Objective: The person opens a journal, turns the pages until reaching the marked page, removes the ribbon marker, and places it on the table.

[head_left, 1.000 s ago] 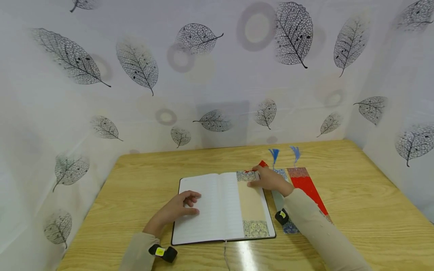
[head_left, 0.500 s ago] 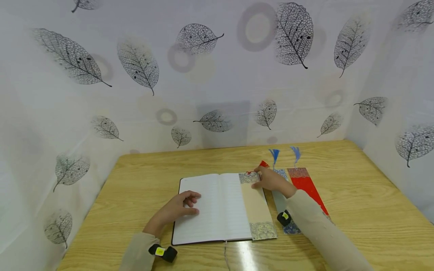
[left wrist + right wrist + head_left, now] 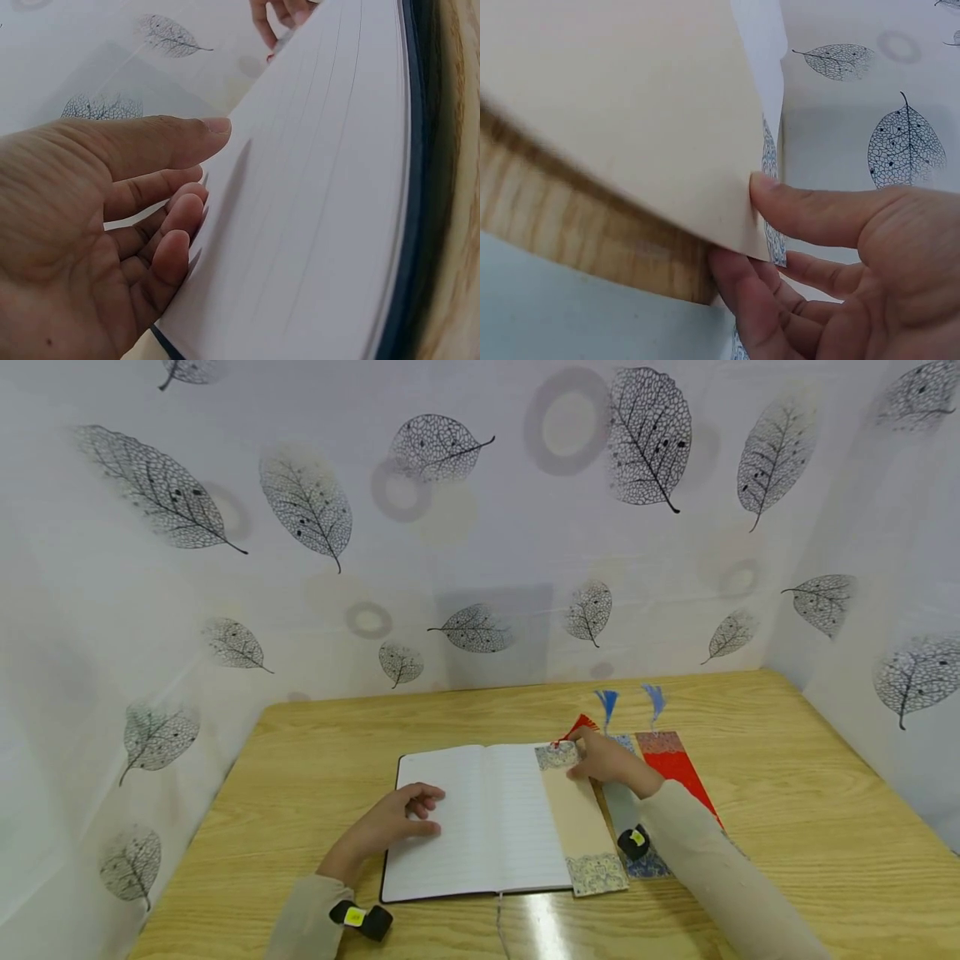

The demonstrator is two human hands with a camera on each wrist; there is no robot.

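Note:
A cream bookmark (image 3: 581, 814) with patterned ends and a red tassel (image 3: 581, 727) overlaps the right page of an open lined notebook (image 3: 517, 818), its lower end past the page edge. My right hand (image 3: 609, 762) pinches its upper right edge; in the right wrist view the thumb (image 3: 780, 206) lies on top and the fingers underneath. My left hand (image 3: 390, 820) rests at the left page with fingers loosely bent and nothing between them. The left wrist view shows the left fingertips (image 3: 176, 247) right at the lined page (image 3: 300, 195).
Right of the notebook lie a grey-blue bookmark (image 3: 621, 810), partly under the right arm, and a red bookmark (image 3: 678, 777), both with blue tassels. A thin ribbon (image 3: 501, 927) hangs from the notebook's bottom over the wooden table (image 3: 825, 827). Leaf-print cloth (image 3: 480, 527) encloses the back and sides.
My right hand has drawn the cream bookmark rightward, its lower end sliding from the page to beyond the notebook's edge. The left hand has stayed in place.

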